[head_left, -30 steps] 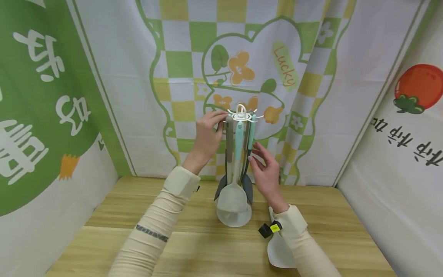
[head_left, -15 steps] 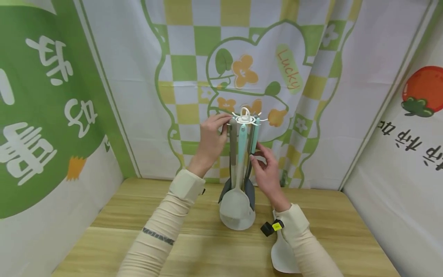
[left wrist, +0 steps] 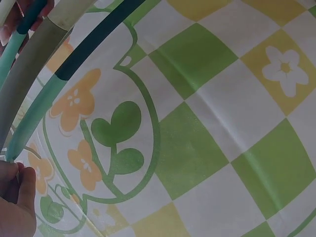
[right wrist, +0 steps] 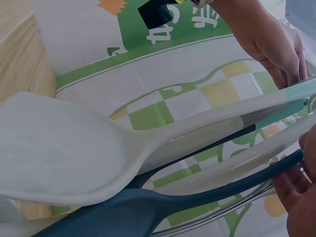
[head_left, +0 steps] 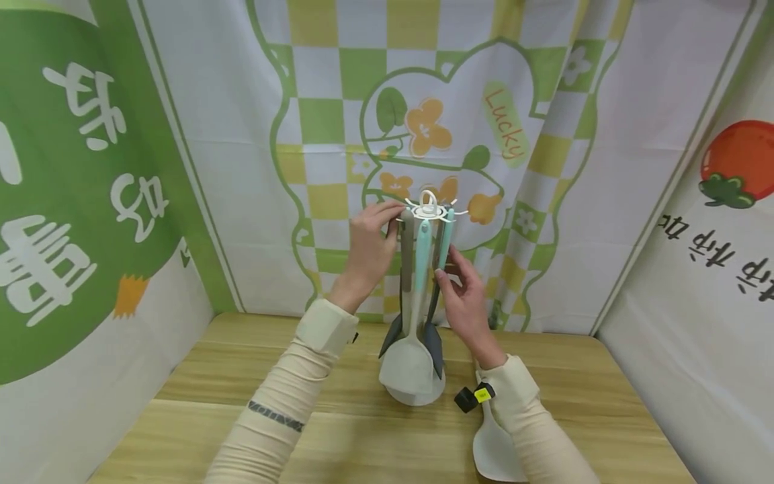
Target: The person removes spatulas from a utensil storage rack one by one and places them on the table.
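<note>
A white utensil rack with a ring of hooks on top holds several hanging kitchen utensils. My left hand reaches the rack's left side, thumb and fingers pinching at a hook beside the end of a teal-handled utensil. On the right, my right hand pinches a dark blue spatula where its teal handle meets the shaft. A white turner with a teal handle hangs in front. Beside it is a grey handle, and another dark blade shows at the left.
The rack's round white base stands on a wooden table. A second white turner lies on the table, partly under my right forearm. A printed checked curtain hangs close behind the rack.
My right fingers have come in against the dark blue spatula's handle and grip it. The hanging blades have swung slightly, the front white turner toward the left. My left hand keeps its place.
</note>
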`<control>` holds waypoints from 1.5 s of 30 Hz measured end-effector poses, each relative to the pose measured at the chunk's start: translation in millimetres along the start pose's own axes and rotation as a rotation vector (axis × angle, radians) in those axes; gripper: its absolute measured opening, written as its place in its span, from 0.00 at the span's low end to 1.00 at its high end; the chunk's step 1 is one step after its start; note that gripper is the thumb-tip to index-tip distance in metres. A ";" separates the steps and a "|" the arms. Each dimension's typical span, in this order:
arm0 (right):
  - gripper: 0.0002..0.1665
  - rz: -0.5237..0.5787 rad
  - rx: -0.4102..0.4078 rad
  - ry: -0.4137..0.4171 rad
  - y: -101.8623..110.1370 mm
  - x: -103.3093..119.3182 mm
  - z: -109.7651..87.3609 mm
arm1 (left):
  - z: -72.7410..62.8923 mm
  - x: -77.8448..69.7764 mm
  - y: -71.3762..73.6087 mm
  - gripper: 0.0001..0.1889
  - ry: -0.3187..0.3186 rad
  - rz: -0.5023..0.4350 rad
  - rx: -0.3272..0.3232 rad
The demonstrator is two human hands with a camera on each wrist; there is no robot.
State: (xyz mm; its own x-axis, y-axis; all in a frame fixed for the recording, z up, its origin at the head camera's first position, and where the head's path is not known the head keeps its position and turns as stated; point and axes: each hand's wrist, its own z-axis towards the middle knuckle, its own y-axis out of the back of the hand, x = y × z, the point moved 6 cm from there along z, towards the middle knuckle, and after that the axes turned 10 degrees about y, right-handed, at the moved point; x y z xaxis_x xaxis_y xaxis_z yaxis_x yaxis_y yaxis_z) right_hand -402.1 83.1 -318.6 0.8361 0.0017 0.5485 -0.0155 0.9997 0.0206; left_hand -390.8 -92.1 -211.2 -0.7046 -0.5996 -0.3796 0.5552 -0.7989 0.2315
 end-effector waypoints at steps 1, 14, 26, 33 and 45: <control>0.31 -0.001 0.000 0.008 0.5 0.8 0.8 | 0.2 -0.2 0.2 0.09 -0.001 0.001 0.001; 0.34 -0.037 -0.017 0.107 6.7 13.9 7.1 | 0.2 -0.1 1.2 0.09 0.008 -0.004 0.014; 0.34 -0.024 -0.047 0.128 14.7 17.5 4.7 | -1.2 0.8 0.3 0.10 0.019 -0.010 0.023; 0.35 -0.031 -0.071 0.121 19.5 15.3 4.0 | 0.1 -0.2 -2.7 0.10 0.014 0.001 0.024; 0.34 -0.058 -0.071 0.115 25.7 16.5 1.5 | -0.3 0.2 -1.2 0.10 0.032 -0.003 0.024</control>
State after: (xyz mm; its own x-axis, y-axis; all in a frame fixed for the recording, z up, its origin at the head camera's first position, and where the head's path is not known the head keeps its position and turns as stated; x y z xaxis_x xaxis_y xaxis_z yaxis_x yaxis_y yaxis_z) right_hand -389.5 108.8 -307.8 0.8918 -0.0569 0.4488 0.0697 0.9975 -0.0121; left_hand -391.5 -91.2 -211.8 -0.6912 -0.5958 -0.4089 0.5424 -0.8017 0.2513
